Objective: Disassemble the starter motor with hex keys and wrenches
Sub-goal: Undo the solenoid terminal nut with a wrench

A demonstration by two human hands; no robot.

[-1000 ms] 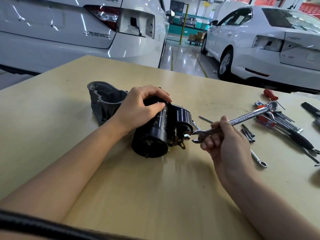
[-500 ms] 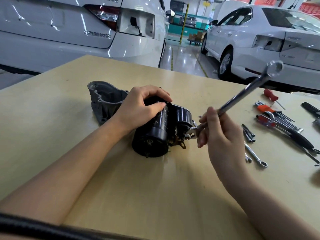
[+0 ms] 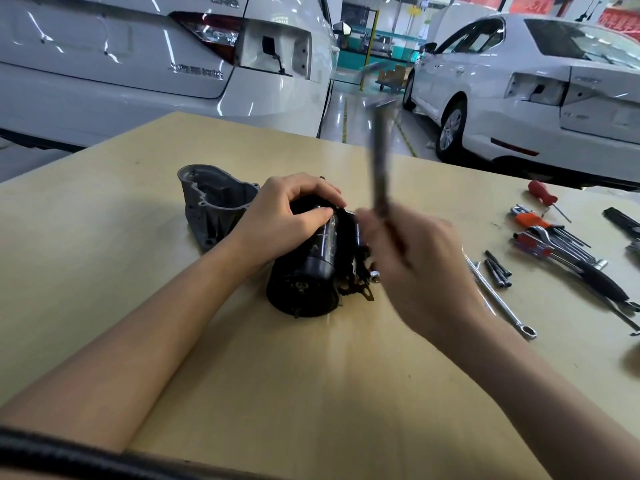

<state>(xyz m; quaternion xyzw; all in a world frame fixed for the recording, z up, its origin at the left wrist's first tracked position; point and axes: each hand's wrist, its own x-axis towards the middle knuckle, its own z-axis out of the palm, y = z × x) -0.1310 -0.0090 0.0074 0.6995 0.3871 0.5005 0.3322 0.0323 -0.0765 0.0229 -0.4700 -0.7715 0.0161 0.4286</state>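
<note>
- Raised chrome lettering on the left white car's (image 3: 138,64) tailgate, too blurred to read.
- Red banner (image 3: 620,20), top right, white characters illegible.

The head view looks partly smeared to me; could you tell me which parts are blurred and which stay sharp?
In the head view, the right hand and its wrench are motion-blurred; the left hand on the starter motor and the white cars stay sharp.

The starter motor (image 3: 308,268) was glossy black with a dull grey housing (image 3: 214,206); the counter (image 3: 104,271) was pale tan; a screwdriver (image 3: 542,194) had a red handle; both cars (image 3: 138,64) were white.
</note>
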